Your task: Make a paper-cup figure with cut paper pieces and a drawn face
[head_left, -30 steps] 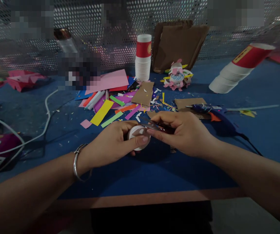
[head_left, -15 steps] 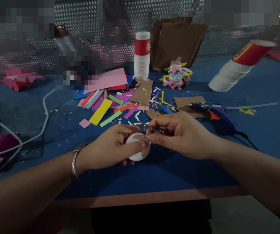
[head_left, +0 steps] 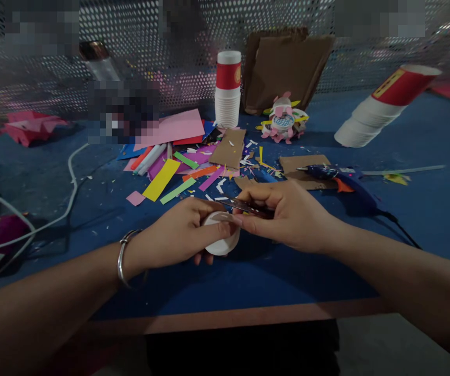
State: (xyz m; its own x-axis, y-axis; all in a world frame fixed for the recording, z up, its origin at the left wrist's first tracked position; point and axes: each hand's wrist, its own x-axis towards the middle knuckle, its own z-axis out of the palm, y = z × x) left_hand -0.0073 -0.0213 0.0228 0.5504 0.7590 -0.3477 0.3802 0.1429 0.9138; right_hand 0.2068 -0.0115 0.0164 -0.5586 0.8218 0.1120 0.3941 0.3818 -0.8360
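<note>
My left hand [head_left: 186,230] is closed around a small round white paper cup piece [head_left: 221,245], thumb pressed on its upper face and fingers underneath. A thin pale strip [head_left: 228,216] lies across the top of this piece. The thumb and fingertips of my right hand [head_left: 280,219] pinch at the strip's right end, beside my left thumb. Within the same right hand is a slim, dark, pointed tool [head_left: 244,206], pointing left above the cup piece. Its rear end is hidden in the palm, so its kind is unclear.
Coloured paper strips [head_left: 162,180] and scraps lie beyond my hands. A glue gun [head_left: 342,183] rests on cardboard at right. Farther back stand stacked paper cups [head_left: 227,99], a decorated paper craft [head_left: 283,120] and a leaning cup stack [head_left: 381,109]. A white cable [head_left: 72,183] crosses the left side.
Both hands have shifted slightly left, and the cup piece has risen a little. The pointed tool has moved slightly left with my right hand. Both grips are kept.
</note>
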